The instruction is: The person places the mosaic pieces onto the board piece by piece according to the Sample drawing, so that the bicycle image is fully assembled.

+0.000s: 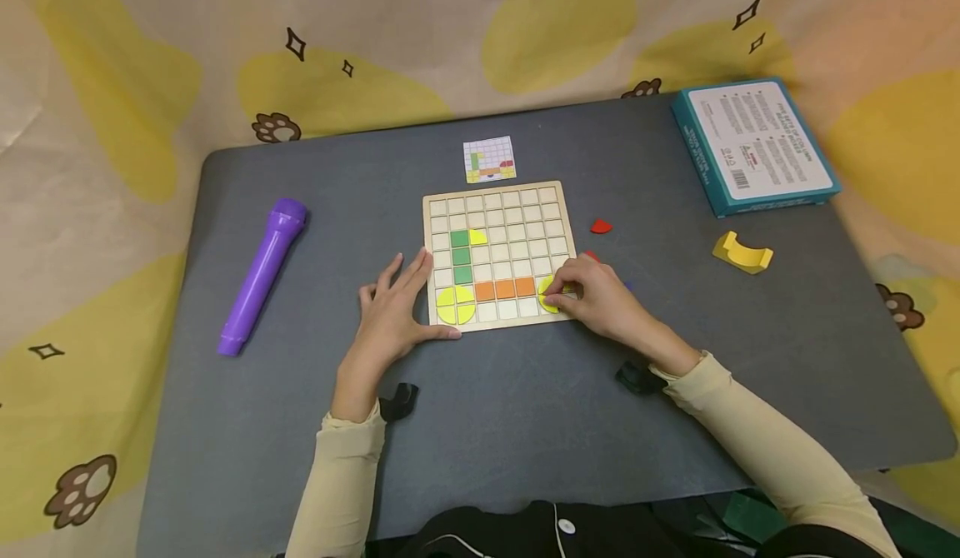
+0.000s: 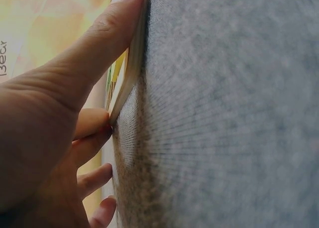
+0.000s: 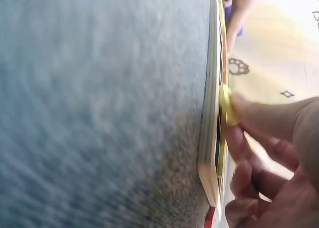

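A wooden grid board lies on the table, with green, orange and yellow tiles in some of its squares. My left hand braces the board's lower left corner, fingers extended along the left edge and thumb at the near edge. My right hand pinches a yellow tile between thumb and finger at the board's lower right corner. Beneath that hand lies more yellow, partly covered. In the left wrist view, the left thumb presses the board's rim.
A small pattern card lies beyond the board. Red pieces lie to its right, and a blue one is partly hidden. A purple microphone lies left; a teal box and yellow arched block are at right.
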Demonstrator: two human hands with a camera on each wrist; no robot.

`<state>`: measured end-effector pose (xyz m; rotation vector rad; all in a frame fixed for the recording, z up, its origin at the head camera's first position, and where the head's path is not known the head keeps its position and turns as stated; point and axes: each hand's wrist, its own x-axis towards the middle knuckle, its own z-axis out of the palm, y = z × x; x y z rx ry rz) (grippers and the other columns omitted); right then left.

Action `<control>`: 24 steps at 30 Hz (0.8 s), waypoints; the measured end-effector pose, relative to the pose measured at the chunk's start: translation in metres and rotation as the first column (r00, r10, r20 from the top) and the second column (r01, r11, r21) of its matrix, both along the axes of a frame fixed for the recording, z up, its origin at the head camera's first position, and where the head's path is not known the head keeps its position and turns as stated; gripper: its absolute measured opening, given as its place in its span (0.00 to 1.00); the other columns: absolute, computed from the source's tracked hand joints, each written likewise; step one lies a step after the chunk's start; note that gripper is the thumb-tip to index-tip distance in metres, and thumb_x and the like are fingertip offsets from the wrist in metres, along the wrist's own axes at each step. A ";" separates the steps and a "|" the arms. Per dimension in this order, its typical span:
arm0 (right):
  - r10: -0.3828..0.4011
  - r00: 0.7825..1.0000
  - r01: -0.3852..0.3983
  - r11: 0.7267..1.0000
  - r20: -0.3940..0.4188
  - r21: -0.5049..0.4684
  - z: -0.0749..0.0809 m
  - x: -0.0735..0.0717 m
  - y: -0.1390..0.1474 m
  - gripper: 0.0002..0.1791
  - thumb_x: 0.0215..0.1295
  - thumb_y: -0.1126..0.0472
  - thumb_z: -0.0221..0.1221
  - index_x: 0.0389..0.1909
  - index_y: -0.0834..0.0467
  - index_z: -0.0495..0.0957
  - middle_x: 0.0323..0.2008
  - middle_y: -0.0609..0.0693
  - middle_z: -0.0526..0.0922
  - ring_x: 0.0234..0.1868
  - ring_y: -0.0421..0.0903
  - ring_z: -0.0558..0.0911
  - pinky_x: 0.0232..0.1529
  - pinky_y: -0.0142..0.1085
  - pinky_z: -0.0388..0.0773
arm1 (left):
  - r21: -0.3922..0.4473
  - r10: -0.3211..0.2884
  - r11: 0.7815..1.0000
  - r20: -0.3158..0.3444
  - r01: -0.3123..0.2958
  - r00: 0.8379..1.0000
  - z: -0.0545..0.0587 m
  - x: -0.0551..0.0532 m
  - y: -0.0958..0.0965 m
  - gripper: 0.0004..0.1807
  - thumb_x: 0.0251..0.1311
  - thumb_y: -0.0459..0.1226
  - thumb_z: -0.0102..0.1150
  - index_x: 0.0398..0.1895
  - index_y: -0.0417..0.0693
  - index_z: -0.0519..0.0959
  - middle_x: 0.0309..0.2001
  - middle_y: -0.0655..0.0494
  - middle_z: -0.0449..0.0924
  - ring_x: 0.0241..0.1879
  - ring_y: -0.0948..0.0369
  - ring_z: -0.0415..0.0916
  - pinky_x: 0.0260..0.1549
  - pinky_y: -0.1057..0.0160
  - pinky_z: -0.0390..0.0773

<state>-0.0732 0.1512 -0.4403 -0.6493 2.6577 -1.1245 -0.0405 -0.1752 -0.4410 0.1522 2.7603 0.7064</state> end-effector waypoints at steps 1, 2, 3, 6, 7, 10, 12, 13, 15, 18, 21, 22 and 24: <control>-0.003 1.000 0.003 1.000 -0.004 0.002 0.000 0.000 0.000 0.04 0.62 0.63 0.76 0.31 0.53 0.89 0.32 0.46 0.85 0.35 0.45 0.72 0.39 0.39 0.67 | 0.000 0.000 1.000 -0.001 0.000 1.000 0.000 0.000 0.000 0.73 0.43 0.58 0.86 0.88 0.56 0.48 0.88 0.62 0.43 0.87 0.47 0.36 0.67 0.37 0.49; -0.007 1.000 0.007 1.000 -0.004 0.003 0.000 0.001 -0.001 0.05 0.61 0.63 0.76 0.30 0.53 0.89 0.33 0.47 0.85 0.36 0.46 0.71 0.40 0.40 0.67 | 0.001 0.001 1.000 -0.002 -0.001 1.000 0.000 0.000 0.000 0.73 0.43 0.58 0.86 0.88 0.56 0.48 0.88 0.62 0.43 0.87 0.47 0.36 0.67 0.37 0.49; -0.013 1.000 0.013 1.000 -0.003 0.006 0.000 0.001 -0.001 0.05 0.61 0.63 0.76 0.30 0.53 0.89 0.34 0.48 0.85 0.37 0.46 0.71 0.41 0.40 0.66 | 0.001 0.002 1.000 -0.002 -0.002 1.000 0.000 0.000 0.000 0.73 0.43 0.58 0.86 0.88 0.56 0.48 0.88 0.62 0.43 0.87 0.47 0.36 0.67 0.37 0.49; -0.037 0.999 0.037 0.999 0.007 0.021 0.001 0.001 -0.001 0.06 0.60 0.62 0.77 0.29 0.53 0.88 0.35 0.48 0.84 0.38 0.47 0.71 0.41 0.41 0.65 | 0.001 0.001 1.000 -0.002 -0.001 1.000 0.000 -0.001 0.000 0.73 0.43 0.58 0.86 0.88 0.56 0.48 0.88 0.62 0.43 0.87 0.47 0.36 0.67 0.37 0.49; -0.044 0.999 0.044 0.999 0.009 0.025 0.001 0.001 0.000 0.07 0.60 0.62 0.77 0.30 0.53 0.87 0.35 0.49 0.83 0.37 0.48 0.70 0.41 0.41 0.65 | 0.001 0.000 1.000 -0.002 0.000 1.000 0.000 -0.001 0.000 0.73 0.43 0.58 0.86 0.88 0.56 0.48 0.88 0.62 0.43 0.87 0.47 0.36 0.67 0.37 0.49; -0.053 0.999 0.053 0.998 0.012 0.028 0.001 0.001 0.002 0.07 0.61 0.62 0.77 0.33 0.54 0.86 0.34 0.50 0.82 0.37 0.48 0.71 0.41 0.41 0.65 | 0.002 0.000 1.000 0.000 0.000 1.000 0.000 -0.001 0.000 0.73 0.43 0.58 0.86 0.88 0.56 0.48 0.88 0.63 0.43 0.87 0.47 0.36 0.67 0.37 0.49; -0.063 0.998 0.063 0.998 0.023 0.018 0.002 0.002 0.005 0.07 0.61 0.62 0.76 0.35 0.56 0.86 0.35 0.51 0.82 0.37 0.49 0.72 0.41 0.41 0.66 | 0.003 0.000 1.000 0.000 0.000 1.000 0.000 -0.001 0.000 0.73 0.43 0.58 0.86 0.88 0.56 0.48 0.88 0.63 0.43 0.87 0.47 0.36 0.67 0.38 0.49; -0.069 0.997 0.069 0.998 0.031 0.012 0.003 0.003 0.008 0.07 0.62 0.63 0.76 0.36 0.56 0.86 0.36 0.52 0.82 0.38 0.49 0.72 0.42 0.42 0.67 | 0.004 0.000 1.000 0.001 0.000 1.000 0.000 -0.001 0.000 0.73 0.43 0.58 0.86 0.88 0.56 0.48 0.88 0.62 0.43 0.87 0.47 0.36 0.67 0.38 0.49; -0.087 0.995 0.086 0.996 0.042 0.008 0.004 0.004 0.014 0.08 0.62 0.64 0.76 0.38 0.57 0.86 0.37 0.53 0.82 0.39 0.50 0.73 0.44 0.42 0.68 | 0.007 0.002 1.000 0.001 -0.002 1.000 0.000 -0.001 0.000 0.73 0.43 0.58 0.86 0.88 0.56 0.48 0.88 0.63 0.43 0.87 0.47 0.36 0.67 0.38 0.49; -0.112 0.992 0.112 0.994 0.052 0.018 0.006 0.007 0.027 0.10 0.61 0.65 0.76 0.41 0.58 0.87 0.40 0.54 0.82 0.41 0.51 0.74 0.46 0.43 0.69 | 0.010 0.003 1.000 0.003 -0.003 1.000 0.000 0.000 0.000 0.73 0.43 0.58 0.86 0.88 0.56 0.48 0.88 0.63 0.43 0.87 0.47 0.36 0.67 0.38 0.49; -0.134 0.989 0.132 0.990 0.057 0.043 0.007 0.011 0.040 0.11 0.60 0.65 0.76 0.43 0.58 0.87 0.42 0.55 0.83 0.44 0.51 0.75 0.48 0.45 0.68 | 0.011 0.003 1.000 0.003 -0.003 1.000 0.000 0.000 0.000 0.73 0.43 0.58 0.86 0.88 0.57 0.48 0.88 0.63 0.43 0.87 0.48 0.36 0.67 0.38 0.49; -0.142 0.988 0.140 0.989 0.060 0.050 0.008 0.013 0.044 0.12 0.60 0.65 0.77 0.43 0.58 0.87 0.43 0.55 0.82 0.44 0.51 0.74 0.48 0.45 0.68 | 0.012 0.003 1.000 0.004 -0.003 1.000 0.000 0.000 0.000 0.72 0.43 0.58 0.86 0.88 0.57 0.48 0.88 0.63 0.43 0.87 0.48 0.36 0.67 0.38 0.49; -0.159 0.985 0.155 0.986 0.062 0.065 0.009 0.017 0.051 0.13 0.60 0.64 0.77 0.44 0.58 0.87 0.43 0.56 0.82 0.45 0.51 0.74 0.48 0.45 0.67 | 0.013 0.002 1.000 0.005 -0.002 1.000 0.000 0.000 0.000 0.72 0.43 0.58 0.86 0.88 0.57 0.48 0.88 0.63 0.43 0.87 0.48 0.36 0.67 0.38 0.49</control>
